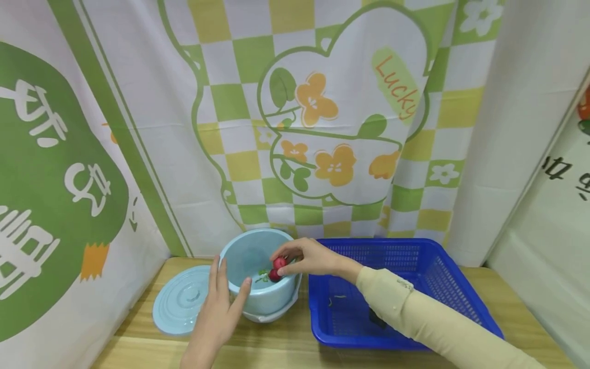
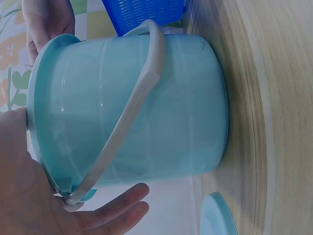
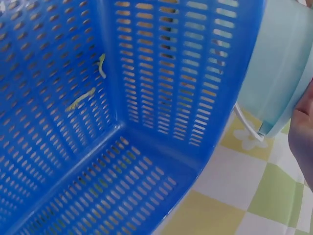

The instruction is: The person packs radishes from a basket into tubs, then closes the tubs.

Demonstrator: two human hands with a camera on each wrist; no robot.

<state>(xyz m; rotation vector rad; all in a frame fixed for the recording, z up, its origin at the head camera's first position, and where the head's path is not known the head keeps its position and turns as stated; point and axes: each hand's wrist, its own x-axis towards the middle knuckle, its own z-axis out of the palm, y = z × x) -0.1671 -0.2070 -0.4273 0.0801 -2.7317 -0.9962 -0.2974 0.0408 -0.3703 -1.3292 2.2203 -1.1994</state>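
My right hand (image 1: 310,256) reaches over the right rim of a light blue bucket (image 1: 272,302) and pinches small round red radishes (image 1: 279,263) just inside it. Green leaves (image 1: 262,277) show beside them, deeper in the bucket. At the opposite side, my left hand (image 1: 222,302) has its fingers extended along the rim. The left wrist view has the left thumb against the rim of the bucket (image 2: 127,88), with two fingers stretched out past the pale handle (image 2: 122,122). Only the edge of the right hand (image 3: 303,132) appears in the right wrist view.
A blue perforated basket (image 1: 322,335) stands right of the bucket, with thin stem scraps (image 3: 80,99) inside. Left of the bucket lies a round blue lid (image 1: 177,302) on the wooden table (image 1: 138,348). A patterned cloth (image 1: 249,102) hangs behind.
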